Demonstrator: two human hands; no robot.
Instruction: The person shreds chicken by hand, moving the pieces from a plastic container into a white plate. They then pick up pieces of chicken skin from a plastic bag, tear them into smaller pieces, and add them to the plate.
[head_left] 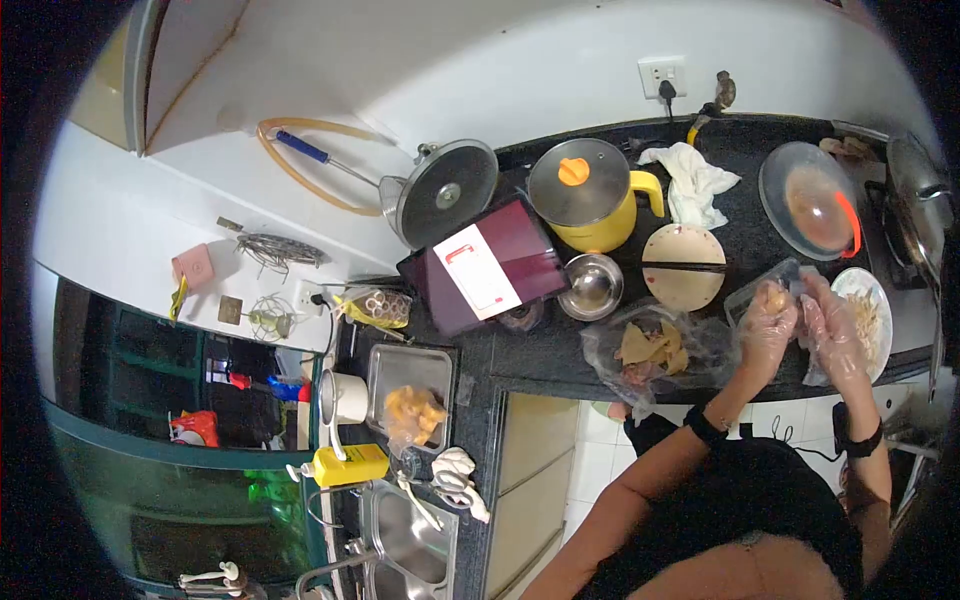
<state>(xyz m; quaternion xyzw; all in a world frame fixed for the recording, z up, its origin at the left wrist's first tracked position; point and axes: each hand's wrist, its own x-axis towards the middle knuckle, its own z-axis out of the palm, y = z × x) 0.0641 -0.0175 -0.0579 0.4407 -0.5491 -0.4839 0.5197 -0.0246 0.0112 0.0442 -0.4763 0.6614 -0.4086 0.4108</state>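
Both of my hands wear clear plastic gloves at the right of the counter. My left hand [768,330] has its fingers curled around a small yellowish piece, over a clear plastic container [748,297]. Just beside it, my right hand [832,322] is raised between the container and a white plate [880,310] of pale shreds; what its fingers hold, if anything, is too small to tell. Left of my hands lies an open plastic bag [610,350] with yellowish-brown pieces [655,347] in it.
A cream bowl [683,290] with dark chopsticks across it, a metal bowl [592,287], a yellow pot [600,228] and a tablet [485,270] stand behind and left. A domed lid [805,195], white cloth [692,185] and wok [915,200] lie further back. The sink [412,540] is at lower left.
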